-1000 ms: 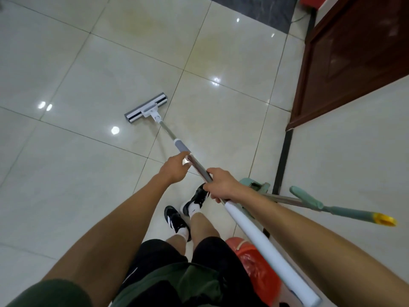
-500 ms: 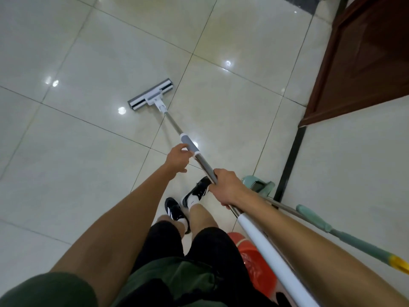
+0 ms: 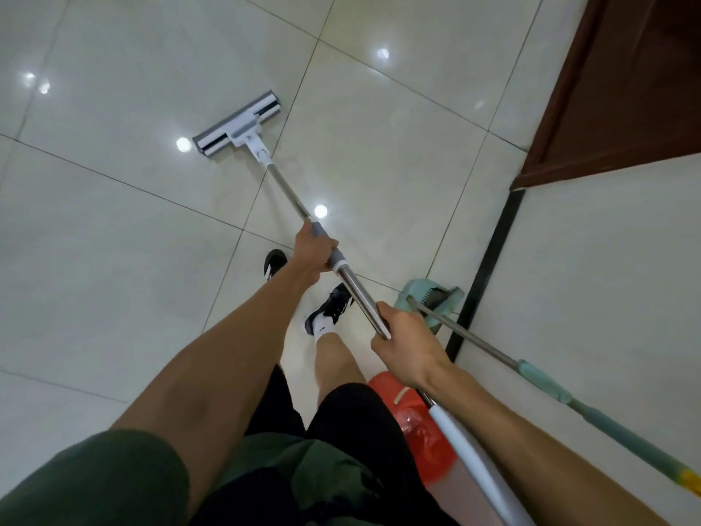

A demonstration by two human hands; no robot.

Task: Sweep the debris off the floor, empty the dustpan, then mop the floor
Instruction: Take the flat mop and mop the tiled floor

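Observation:
A flat mop has its white and grey head [image 3: 238, 125] flat on the glossy cream tile floor [image 3: 113, 229], ahead and a little to the left of me. Its steel pole [image 3: 288, 191] slants back toward my body. My left hand [image 3: 313, 252] grips the grey collar on the pole. My right hand [image 3: 404, 343] is closed on the pole lower down, just above the white end sleeve [image 3: 466, 449]. A teal dustpan [image 3: 432, 298] with its long handle [image 3: 546, 381] leans by the wall at my right.
My feet in black shoes [image 3: 330, 305] stand under the pole. A red bin with a plastic liner [image 3: 413, 419] sits behind my right leg. A brown wooden door [image 3: 622, 89] and a pale wall with a black skirting strip [image 3: 489, 260] close off the right side.
My left hand has slid up onto the grey collar and closed on it. The mop head has stayed on the tiles ahead while my view shifted.

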